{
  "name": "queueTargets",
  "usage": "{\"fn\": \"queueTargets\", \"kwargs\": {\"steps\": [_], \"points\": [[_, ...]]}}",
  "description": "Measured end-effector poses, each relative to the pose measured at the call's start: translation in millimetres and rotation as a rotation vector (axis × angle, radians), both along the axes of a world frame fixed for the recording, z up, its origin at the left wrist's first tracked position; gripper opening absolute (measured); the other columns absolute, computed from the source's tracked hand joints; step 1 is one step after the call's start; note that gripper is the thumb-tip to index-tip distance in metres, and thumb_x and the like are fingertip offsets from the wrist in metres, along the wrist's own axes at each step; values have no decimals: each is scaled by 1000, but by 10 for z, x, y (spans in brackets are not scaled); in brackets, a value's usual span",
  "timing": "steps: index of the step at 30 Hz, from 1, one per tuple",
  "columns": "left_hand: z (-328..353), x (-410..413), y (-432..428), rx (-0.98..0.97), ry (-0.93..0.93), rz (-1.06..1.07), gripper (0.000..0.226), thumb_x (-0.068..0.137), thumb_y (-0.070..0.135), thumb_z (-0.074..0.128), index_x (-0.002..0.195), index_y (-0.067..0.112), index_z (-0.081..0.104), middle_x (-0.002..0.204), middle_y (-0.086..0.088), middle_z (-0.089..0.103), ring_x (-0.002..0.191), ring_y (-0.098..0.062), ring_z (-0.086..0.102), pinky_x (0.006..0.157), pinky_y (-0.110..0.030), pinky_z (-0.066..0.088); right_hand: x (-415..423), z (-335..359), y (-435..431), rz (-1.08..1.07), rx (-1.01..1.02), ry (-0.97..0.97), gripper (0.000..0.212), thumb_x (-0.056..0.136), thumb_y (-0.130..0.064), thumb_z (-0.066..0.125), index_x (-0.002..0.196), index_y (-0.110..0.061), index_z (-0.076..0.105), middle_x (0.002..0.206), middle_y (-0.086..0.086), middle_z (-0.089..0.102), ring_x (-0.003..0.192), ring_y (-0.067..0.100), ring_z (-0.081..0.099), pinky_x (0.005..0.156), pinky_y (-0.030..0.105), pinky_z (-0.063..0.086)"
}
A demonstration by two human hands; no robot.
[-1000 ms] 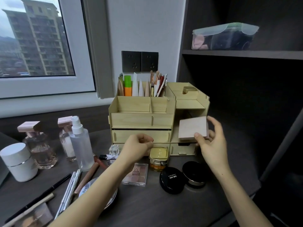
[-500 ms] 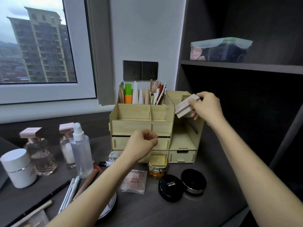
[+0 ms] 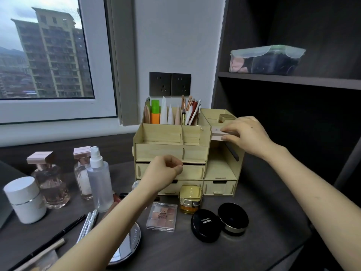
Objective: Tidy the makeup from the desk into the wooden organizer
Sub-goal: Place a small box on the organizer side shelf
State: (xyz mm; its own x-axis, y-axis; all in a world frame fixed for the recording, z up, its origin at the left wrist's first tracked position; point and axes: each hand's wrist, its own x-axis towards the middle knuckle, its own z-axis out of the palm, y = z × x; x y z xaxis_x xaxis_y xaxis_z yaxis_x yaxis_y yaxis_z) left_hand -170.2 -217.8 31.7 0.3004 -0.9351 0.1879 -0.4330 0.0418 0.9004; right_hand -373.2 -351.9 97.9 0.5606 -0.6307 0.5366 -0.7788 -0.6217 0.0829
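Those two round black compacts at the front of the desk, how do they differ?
The left round black compact with white lettering has printed text on its lid; the right round black compact with a gold band has a plain lid. The right one shows a gold rim around its side; the left one looks all black. The left one sits nearer the camera. Both are closed, lie flat on the dark desk, and touch or nearly touch.
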Motion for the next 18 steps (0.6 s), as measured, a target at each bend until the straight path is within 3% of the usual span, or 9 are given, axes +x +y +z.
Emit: {"fn": "queueTargets", "kwargs": {"steps": [3,8,11,15,18], "points": [[-5,61,4,3,17,18,10,87,11,58,81,17,64,80,4,62,73,-8,55,68,-23,48,42,-80,-74,41,41,-76,31,90,-34,55,120,-25,62,123,-6,64,118,18,52,104,37,29],[-3,155,72,1,45,64,13,86,12,59,78,21,65,82,4,64,81,-14,59,82,-37,52,149,-165,-142,-27,-20,-99,31,92,-32,52,120,-21,62,122,0,65,118,20,54,107,40,27],[-5,263,189,-10,45,104,17,84,13,61,73,25,65,80,5,65,81,-13,60,86,-39,53,211,-214,-34,-49,-172,-128,30,91,-28,53,116,-15,63,116,5,67,114,24,57,109,44,25],[-52,546,468,-32,68,171,18,85,9,60,74,22,66,75,2,65,72,-15,58,78,-36,50,488,-308,553,156,-376,-487,21,91,-19,50,93,-9,69,89,7,71,86,24,64,83,36,40],[-125,832,757,-45,57,295,15,86,4,58,81,15,68,76,-3,63,74,-18,57,79,-36,50,868,-608,1031,399,-170,-458,21,89,-20,52,88,-11,71,81,2,71,77,17,64,73,31,47]]}}
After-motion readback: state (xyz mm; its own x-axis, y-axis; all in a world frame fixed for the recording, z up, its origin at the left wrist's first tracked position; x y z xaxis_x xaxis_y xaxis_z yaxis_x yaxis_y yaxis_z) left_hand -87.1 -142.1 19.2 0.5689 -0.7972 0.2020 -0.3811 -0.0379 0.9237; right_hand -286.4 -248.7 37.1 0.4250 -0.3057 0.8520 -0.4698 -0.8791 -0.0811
